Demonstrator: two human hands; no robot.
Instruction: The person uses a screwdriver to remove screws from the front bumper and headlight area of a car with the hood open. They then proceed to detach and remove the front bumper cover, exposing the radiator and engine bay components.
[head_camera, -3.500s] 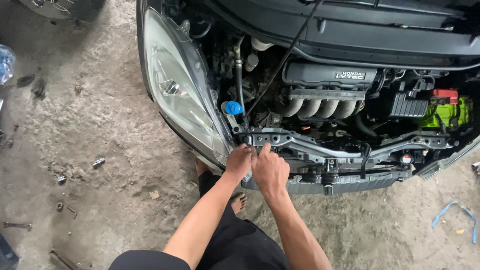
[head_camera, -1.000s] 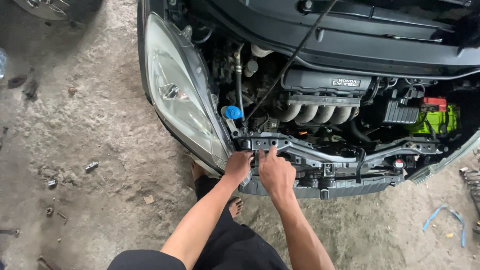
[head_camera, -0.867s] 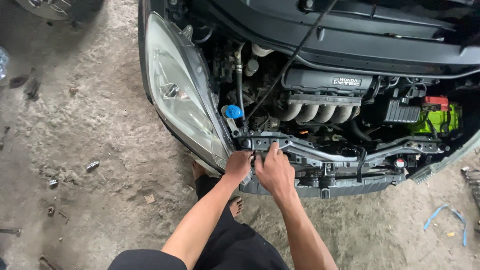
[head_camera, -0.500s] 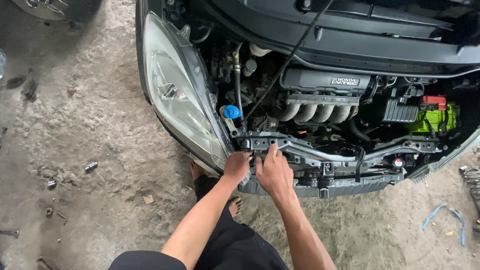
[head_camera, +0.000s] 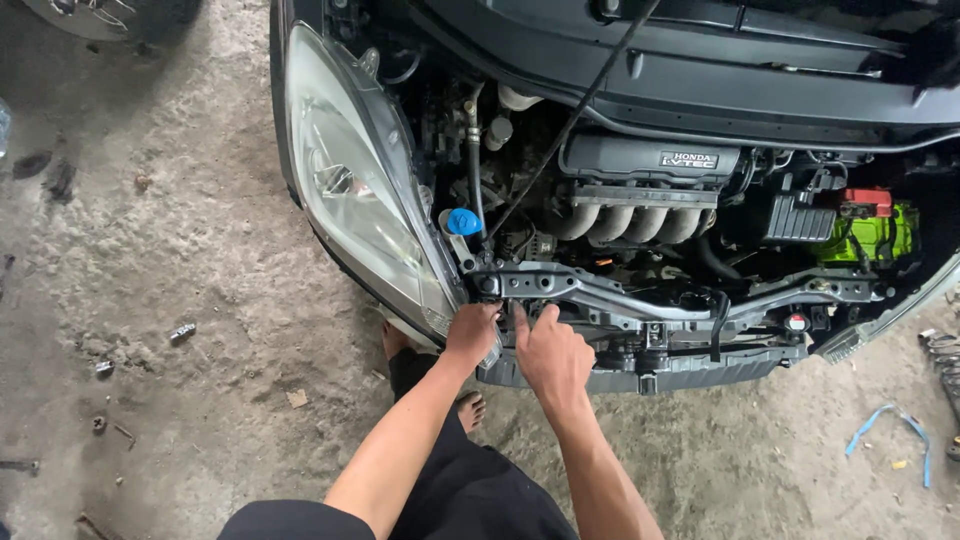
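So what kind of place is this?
Probably a car repair workshop: an open engine bay with the front bumper off, both hands at the front crossmember, loose bolts on the dirty concrete floor.

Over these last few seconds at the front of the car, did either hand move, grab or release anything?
Hardly. Both hands stay at the same end of the front crossmember, beside the headlight. The right hand shifted slightly, its fingers now pointing up against the bar; the left hand keeps its grip low at the headlight's corner. Nothing was visibly released. The bonnet prop rod and blue cap are unchanged.
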